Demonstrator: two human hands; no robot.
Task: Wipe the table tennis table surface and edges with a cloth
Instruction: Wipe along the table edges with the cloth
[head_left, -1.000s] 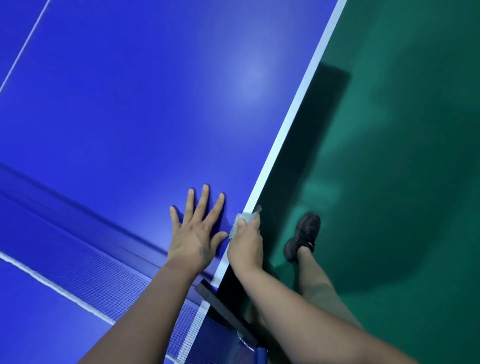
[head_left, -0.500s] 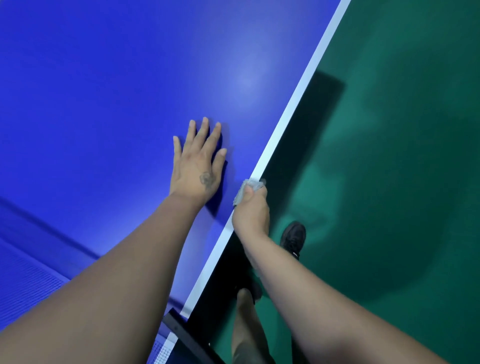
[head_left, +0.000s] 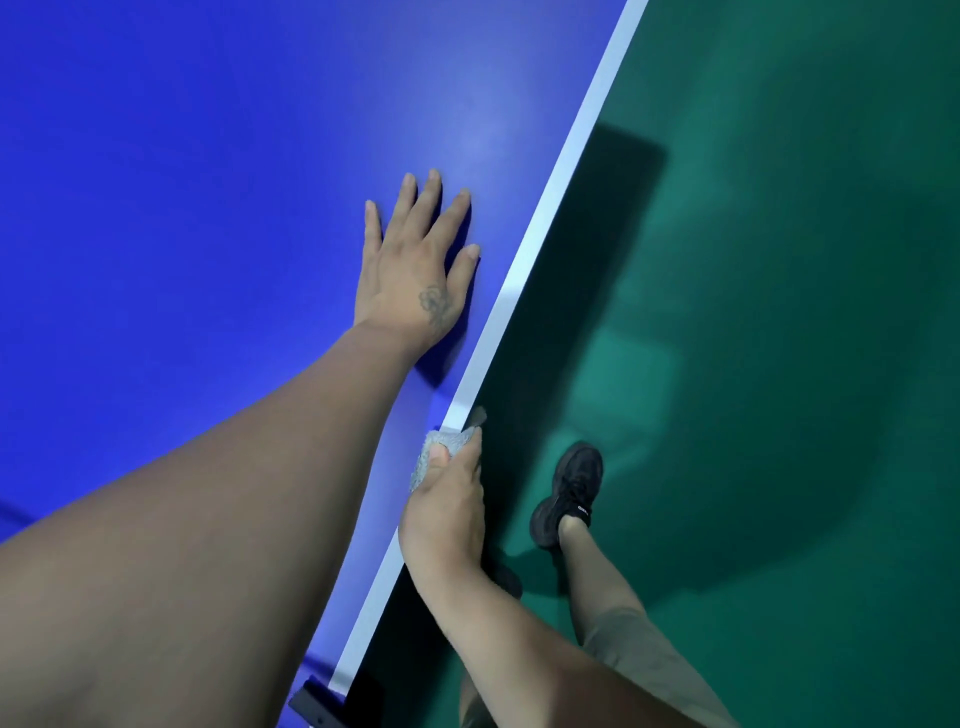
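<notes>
The blue table tennis table (head_left: 208, 182) fills the left of the view, and its white side line (head_left: 566, 156) runs diagonally from top right to bottom centre. My left hand (head_left: 415, 270) lies flat on the blue surface, fingers straight and spread, just inside the line. My right hand (head_left: 447, 504) grips a small grey cloth (head_left: 441, 447) and presses it against the table's side edge, thumb on top of the cloth. The fingers of that hand are hidden under the edge.
Green floor (head_left: 779, 312) lies right of the table, with the table's dark shadow on it. My leg and black shoe (head_left: 569, 493) stand close to the edge. A black net clamp (head_left: 317, 701) shows at the bottom.
I have stepped along the table away from the net, which has left the view. Both hands have moved along the side edge, the right one sliding the cloth along it.
</notes>
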